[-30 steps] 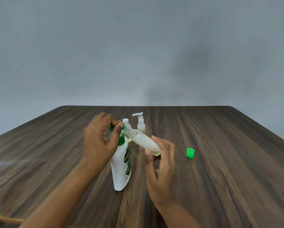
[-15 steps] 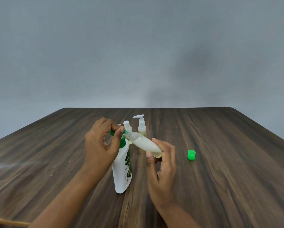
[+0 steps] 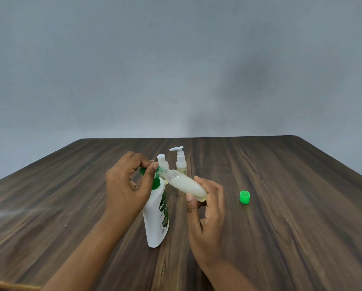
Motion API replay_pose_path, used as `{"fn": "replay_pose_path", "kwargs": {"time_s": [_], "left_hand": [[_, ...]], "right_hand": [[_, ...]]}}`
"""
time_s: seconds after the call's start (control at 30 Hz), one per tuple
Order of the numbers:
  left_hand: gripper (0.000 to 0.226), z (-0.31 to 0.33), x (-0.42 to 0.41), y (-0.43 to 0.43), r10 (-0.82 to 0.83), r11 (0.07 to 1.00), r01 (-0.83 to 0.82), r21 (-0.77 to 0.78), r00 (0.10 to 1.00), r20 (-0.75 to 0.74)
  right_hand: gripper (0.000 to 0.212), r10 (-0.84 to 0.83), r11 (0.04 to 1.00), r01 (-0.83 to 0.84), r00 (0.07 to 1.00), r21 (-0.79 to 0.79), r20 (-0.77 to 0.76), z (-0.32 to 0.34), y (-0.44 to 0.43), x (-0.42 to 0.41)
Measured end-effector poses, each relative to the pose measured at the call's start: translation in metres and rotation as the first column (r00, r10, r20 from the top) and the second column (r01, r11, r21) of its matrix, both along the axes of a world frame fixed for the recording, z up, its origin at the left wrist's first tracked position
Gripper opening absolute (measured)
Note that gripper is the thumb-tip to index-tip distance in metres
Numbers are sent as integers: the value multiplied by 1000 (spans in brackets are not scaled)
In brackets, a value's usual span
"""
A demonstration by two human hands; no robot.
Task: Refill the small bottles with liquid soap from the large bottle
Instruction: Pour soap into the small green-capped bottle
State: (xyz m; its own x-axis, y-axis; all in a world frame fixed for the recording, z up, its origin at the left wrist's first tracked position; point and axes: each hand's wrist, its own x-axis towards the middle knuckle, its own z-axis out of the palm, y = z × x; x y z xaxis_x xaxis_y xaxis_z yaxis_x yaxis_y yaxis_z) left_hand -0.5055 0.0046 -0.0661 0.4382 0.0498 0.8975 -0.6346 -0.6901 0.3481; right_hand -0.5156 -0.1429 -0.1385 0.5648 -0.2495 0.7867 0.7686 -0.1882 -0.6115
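Observation:
The large white soap bottle point(image 3: 156, 219) with a green pump head stands on the wooden table point(image 3: 280, 227) in the middle. My left hand point(image 3: 127, 185) curls over that pump head, thumb and fingers around it. My right hand point(image 3: 205, 208) pinches the base of a small clear bottle point(image 3: 185, 184), tilted with its open mouth against the pump nozzle; pale soap lies inside it. Behind stand a small capped bottle point(image 3: 162, 161) and a small pump bottle point(image 3: 180, 159).
A loose green cap point(image 3: 244, 197) sits on the table to the right of my right hand. A grey wall rises behind the table's far edge. A strip of a light wooden thing shows at the bottom left corner.
Both hands and the bottles hold almost the same pose; the view shifts slightly, so everything sits a little lower in frame than a second ago.

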Motion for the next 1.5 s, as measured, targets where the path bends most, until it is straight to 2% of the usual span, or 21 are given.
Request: {"fn": "replay_pose_path", "kwargs": {"time_s": [0.37,0.67,0.97,1.3,1.5], "left_hand": [[31,16,0,-3,26,998,-26,55,1000,7],[24,-3,0,-5,20,1000,-20,4,999,33],[30,21,0,-4,24,996,-24,91,1000,-2],[29,3,1,-5,36,999,-36,27,999,19],[28,22,2,-4,42,990,-39,136,999,-23]], "right_hand": [[30,5,1000,-5,1000,-3,14,2,1,-1],[32,-11,1000,11,1000,8,13,1,0,-1],[26,5,1000,-5,1000,5,10,2,0,0],[30,0,1000,0,1000,0,-8,-1,0,0],[27,19,1000,-19,1000,5,5,1,-1,-1]]}}
